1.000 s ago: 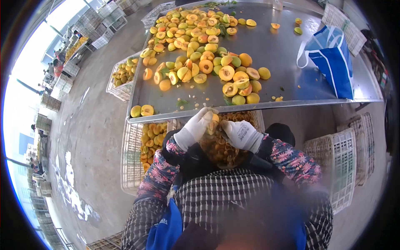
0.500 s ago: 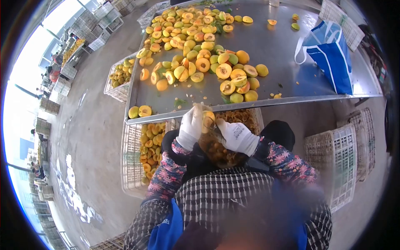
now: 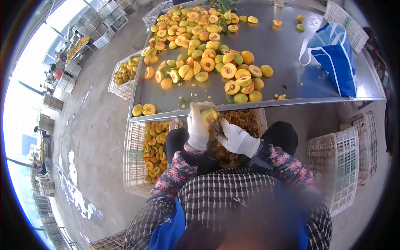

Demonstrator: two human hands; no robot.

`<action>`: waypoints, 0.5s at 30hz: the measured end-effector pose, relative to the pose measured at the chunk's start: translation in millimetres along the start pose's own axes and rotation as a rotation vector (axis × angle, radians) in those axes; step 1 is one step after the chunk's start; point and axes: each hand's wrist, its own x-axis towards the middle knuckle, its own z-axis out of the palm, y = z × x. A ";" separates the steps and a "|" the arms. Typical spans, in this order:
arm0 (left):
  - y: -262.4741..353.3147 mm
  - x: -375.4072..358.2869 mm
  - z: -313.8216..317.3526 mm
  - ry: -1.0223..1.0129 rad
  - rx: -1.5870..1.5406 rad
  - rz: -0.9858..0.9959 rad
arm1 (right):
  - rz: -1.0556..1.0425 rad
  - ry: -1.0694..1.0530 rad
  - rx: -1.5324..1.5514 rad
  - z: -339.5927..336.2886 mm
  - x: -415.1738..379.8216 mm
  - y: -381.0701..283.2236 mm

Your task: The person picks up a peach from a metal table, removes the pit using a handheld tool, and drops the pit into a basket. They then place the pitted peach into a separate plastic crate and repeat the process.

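In a white glove, my left hand holds a yellow peach half just off the table's front edge. My right hand, gloved too, is closed beside the fruit, its fingertips at the fruit's right side round something dark and too small to make out. Below both hands is a crate holding brown scraps. Many halved yellow and green peaches lie on the metal table, and two more pieces sit at its front left corner.
A crate of peach halves stands left of my legs, and another crate is beyond it. A blue bag rests on the table's right side. Empty-looking crates stand at the right. People and crates are far left.
The whole view has shifted slightly. My right hand's fingers have moved closer to the fruit, and the fruit has turned in my left hand.
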 end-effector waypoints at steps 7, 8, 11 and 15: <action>4.7 30.1 -20.9 -0.316 0.107 -0.476 | 0.028 -0.148 -0.102 -21.1 -0.4 0.7; 3.0 26.6 -18.1 -0.266 0.010 -0.412 | -0.005 -0.068 -0.152 -20.2 -1.1 4.9; -5.7 15.5 -5.5 -0.143 -0.080 -0.194 | -0.014 0.080 -0.215 -18.8 2.1 10.4; -17.1 7.7 -1.1 -0.014 0.094 -0.072 | 0.121 -0.005 0.058 -1.9 0.6 13.2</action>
